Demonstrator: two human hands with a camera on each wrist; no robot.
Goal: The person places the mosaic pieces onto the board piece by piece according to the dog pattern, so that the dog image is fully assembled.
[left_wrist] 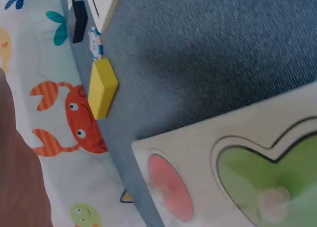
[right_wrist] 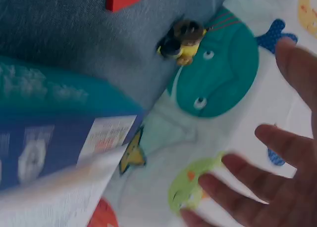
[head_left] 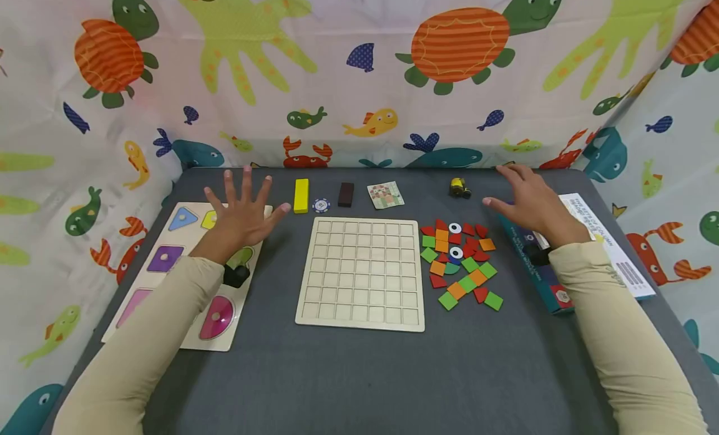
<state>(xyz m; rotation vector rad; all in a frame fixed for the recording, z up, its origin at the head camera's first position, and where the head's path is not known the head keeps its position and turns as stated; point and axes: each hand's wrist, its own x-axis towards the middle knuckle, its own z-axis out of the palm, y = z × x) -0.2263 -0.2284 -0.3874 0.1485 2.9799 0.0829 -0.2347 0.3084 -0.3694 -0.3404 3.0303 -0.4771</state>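
The left hand (head_left: 238,221) is spread wide, holding nothing, over the puzzle (head_left: 193,232) at the left; the right hand (head_left: 536,204), fingers loosely parted, is likewise without a hold, over the far end of the box (head_left: 553,294) and the paper (head_left: 623,260) on it at the right; between the hands lies the grid (head_left: 362,269), tiles (head_left: 469,264) scattered just right of it; along the far side, left to right, are a yellow block (head_left: 301,196), chip (head_left: 321,205), dark block (head_left: 345,195), card (head_left: 386,195) and toy (head_left: 459,187).
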